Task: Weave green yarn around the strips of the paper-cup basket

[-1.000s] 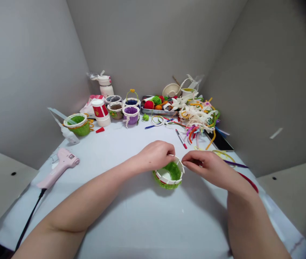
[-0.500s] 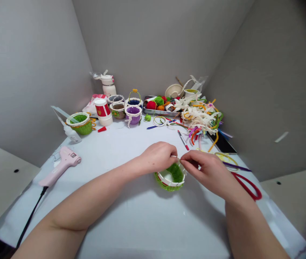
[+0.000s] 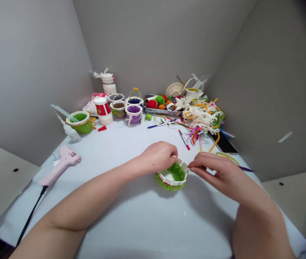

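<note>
**Left hand gripping, right hand pinching at the rim of a green woven basket**

The left hand (image 3: 160, 157) is closing its fingers over the far rim of the green woven basket (image 3: 170, 186), whose white upright slats are ringing the top. The right hand (image 3: 220, 171) is bringing thumb and forefinger together in a pinch at the basket's right rim; whether a slat or a strand is lying between them is too small to tell. The basket is sitting on the white tabletop (image 3: 131, 230), between the two hands.

Beyond the hands, a grey marker with a red end (image 3: 184, 139) is lying near a tangle of cream strips and coloured pipe cleaners (image 3: 200, 117), with a black phone (image 3: 227, 145) resting at its right edge. A metal tray (image 3: 160, 110) is holding yarn balls at the back. To its left, a purple pot (image 3: 134, 117) is standing near a red-and-white container (image 3: 103, 109). Further left, a white squeeze bottle (image 3: 72, 133) is leaning by a green pot (image 3: 85, 127), and a pink glue gun (image 3: 61, 163) is lying nearer the person.
</note>
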